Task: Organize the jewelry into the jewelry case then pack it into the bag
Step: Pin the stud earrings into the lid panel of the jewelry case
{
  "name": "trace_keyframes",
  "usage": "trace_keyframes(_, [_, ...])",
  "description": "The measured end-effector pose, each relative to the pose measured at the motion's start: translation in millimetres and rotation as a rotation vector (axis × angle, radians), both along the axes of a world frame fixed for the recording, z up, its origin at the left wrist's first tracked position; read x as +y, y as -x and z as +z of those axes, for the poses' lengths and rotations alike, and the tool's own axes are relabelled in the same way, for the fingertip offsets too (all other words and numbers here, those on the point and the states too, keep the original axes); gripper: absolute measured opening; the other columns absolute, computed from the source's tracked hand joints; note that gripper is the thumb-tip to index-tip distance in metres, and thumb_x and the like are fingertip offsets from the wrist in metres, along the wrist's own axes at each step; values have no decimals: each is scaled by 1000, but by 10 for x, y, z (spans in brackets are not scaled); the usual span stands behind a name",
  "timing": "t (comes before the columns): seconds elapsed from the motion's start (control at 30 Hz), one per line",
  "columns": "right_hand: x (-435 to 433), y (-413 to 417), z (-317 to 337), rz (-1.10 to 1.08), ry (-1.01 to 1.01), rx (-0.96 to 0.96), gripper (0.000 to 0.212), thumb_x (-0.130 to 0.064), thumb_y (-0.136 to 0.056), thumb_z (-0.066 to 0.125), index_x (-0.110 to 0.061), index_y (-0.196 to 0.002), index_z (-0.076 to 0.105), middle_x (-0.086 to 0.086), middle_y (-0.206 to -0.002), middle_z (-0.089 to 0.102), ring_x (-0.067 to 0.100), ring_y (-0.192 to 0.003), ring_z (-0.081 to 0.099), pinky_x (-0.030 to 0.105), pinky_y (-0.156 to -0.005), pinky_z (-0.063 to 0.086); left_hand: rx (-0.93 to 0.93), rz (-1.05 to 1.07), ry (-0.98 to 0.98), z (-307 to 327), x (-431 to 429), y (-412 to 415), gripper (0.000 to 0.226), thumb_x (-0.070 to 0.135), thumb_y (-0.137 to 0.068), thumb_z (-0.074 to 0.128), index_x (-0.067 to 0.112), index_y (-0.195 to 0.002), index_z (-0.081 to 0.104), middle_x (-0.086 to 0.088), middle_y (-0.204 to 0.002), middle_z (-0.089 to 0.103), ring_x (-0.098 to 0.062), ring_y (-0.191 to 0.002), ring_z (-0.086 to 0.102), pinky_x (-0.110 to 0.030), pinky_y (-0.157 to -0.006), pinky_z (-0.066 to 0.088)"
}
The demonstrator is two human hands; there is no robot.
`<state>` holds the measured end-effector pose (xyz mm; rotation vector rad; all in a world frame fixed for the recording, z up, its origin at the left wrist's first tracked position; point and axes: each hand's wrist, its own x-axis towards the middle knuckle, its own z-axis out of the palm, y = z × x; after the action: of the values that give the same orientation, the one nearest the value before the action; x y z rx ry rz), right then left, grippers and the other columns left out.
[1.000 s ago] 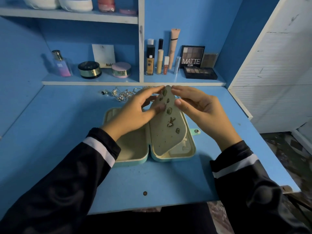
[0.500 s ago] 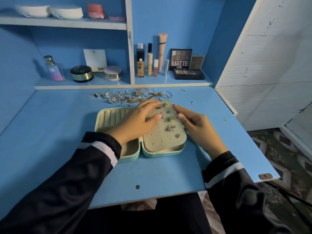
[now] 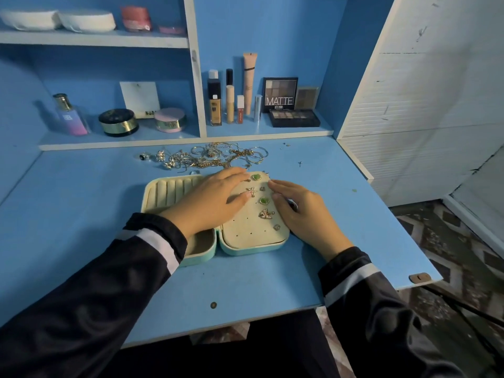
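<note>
A mint-green jewelry case lies open on the blue desk. Its left half shows cream ring rolls. Its right half is covered by a cream earring panel lying flat, with several earrings pinned in it, among them a green stud and a starfish. My left hand rests flat across the case with its fingertips on the panel. My right hand lies with straight fingers along the panel's right edge. A heap of loose rings, chains and bangles sits behind the case. No bag is in view.
Cosmetics stand on the low shelf at the back: a perfume bottle, jars, tubes and eyeshadow palettes. A white panelled wall bounds the desk on the right. The desk's front edge is near my lap.
The earring panel, held tilted up between both hands a second ago, now lies flat in the case's right half. Both hands have come down onto it.
</note>
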<state>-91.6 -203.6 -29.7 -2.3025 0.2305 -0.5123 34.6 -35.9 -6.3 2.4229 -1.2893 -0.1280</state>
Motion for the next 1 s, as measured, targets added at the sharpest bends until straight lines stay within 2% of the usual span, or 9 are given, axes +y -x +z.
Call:
trace_keyframes(0.07, [-56,-7,30,8,51,-1,29,-17,-97,56,-12,-123,67,-1,-129,63,4,-111,55,-2,-90,34,-11,-27,-31,33,-16,-43,52,44,-101,43,26,-149,38,9,-157,31,-12,-142,32,-28,-115,22])
trace_keyframes(0.17, [-207,-50,53,-7,114,-12,25,-15,-96,57,-12,-117,70,0,-120,67,4,-109,55,-1,-89,35,-15,-60,-65,92,-77,-170,49,43,-101,44,25,-146,43,9,-151,39,-12,-136,40,-27,-112,27])
trace_keyframes(0.33, [-499,-188,25,-107,114,-22,21,-17,-95,59,-14,-112,71,0,-107,68,13,-92,62,22,-84,50,16,-95,-44,141,-270,-453,38,36,-103,43,26,-139,52,5,-145,49,-14,-132,45,-31,-111,32])
trace_keyframes(0.37, [-551,-223,21,-129,122,-25,20,-17,-94,60,-13,-111,71,1,-104,68,13,-89,62,20,-82,49,37,-100,-32,145,-310,-504,36,34,-103,43,27,-137,54,5,-143,51,-14,-130,47,-30,-110,34])
trace_keyframes(0.47, [-695,-328,16,-186,154,-17,19,-14,-93,61,-10,-109,71,2,-101,66,10,-83,56,2,-75,39,71,-136,-1,143,-429,-640,32,31,-103,45,30,-132,60,9,-136,57,-10,-126,50,-28,-107,35])
trace_keyframes(0.53, [-780,-398,0,-224,169,-17,19,-12,-92,62,-8,-108,71,3,-101,65,9,-82,54,-2,-73,34,78,-168,3,139,-506,-716,28,29,-103,48,32,-125,65,12,-130,61,-8,-122,52,-29,-107,38])
trace_keyframes(0.63, [-885,-478,-39,-263,174,-28,18,-9,-90,63,-5,-106,71,5,-101,64,10,-83,53,-4,-72,33,102,-219,21,135,-626,-796,23,28,-99,56,32,-116,70,13,-121,65,-6,-114,57,-33,-103,43])
trace_keyframes(0.83, [-1029,-576,-79,-262,190,-42,17,-9,-87,67,-3,-103,71,6,-97,64,11,-80,53,-3,-73,34,162,-234,41,136,-798,-903,15,29,-87,73,36,-100,76,19,-107,68,2,-102,59,-31,-97,46])
trace_keyframes(1.0, [-1083,-596,-92,-250,164,-63,16,-10,-86,69,-6,-101,72,3,-93,63,10,-78,54,-1,-74,37,193,-289,28,117,-843,-958,12,26,-82,78,33,-92,77,18,-97,70,1,-96,63,-35,-94,49])
